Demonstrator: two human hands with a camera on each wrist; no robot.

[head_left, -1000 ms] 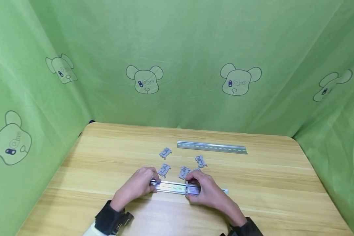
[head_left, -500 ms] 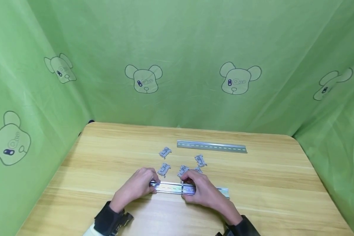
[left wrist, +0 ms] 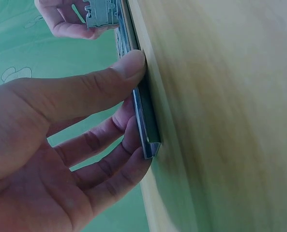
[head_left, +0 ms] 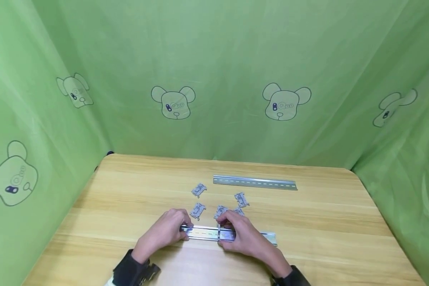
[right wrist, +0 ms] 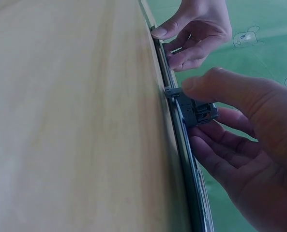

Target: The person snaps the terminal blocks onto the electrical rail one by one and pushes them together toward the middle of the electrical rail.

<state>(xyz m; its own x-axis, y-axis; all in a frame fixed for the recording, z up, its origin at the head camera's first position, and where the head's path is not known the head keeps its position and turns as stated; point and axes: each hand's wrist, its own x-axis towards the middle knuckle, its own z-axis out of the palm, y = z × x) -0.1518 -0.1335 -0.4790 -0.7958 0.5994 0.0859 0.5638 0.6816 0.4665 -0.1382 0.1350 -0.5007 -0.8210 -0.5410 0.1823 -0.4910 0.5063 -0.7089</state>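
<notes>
A slotted metal DIN rail (head_left: 205, 233) lies along the near part of the table. My left hand (head_left: 164, 231) pinches its left end, the thumb on the near edge and fingers on the far edge, as the left wrist view shows. My right hand (head_left: 244, 233) holds a thin grey terminal block (right wrist: 194, 110) between thumb and fingers. The block stands upright across the rail, seated over it, roughly mid-length. In the left wrist view the block's flat side (left wrist: 102, 13) faces the camera. Part of the rail is hidden under my right hand.
Several loose grey terminal blocks (head_left: 198, 210) lie flat just beyond the rail, one of them partly behind my right hand. Farther back, a second DIN rail (head_left: 254, 182) rests on the wooden table (head_left: 128, 186). Green curtains (head_left: 214, 59) enclose the table's back and sides.
My right hand has slid left along the rail with the terminal block, uncovering more of the rail's right end. The left hand keeps its hold. The head view has tilted slightly.
</notes>
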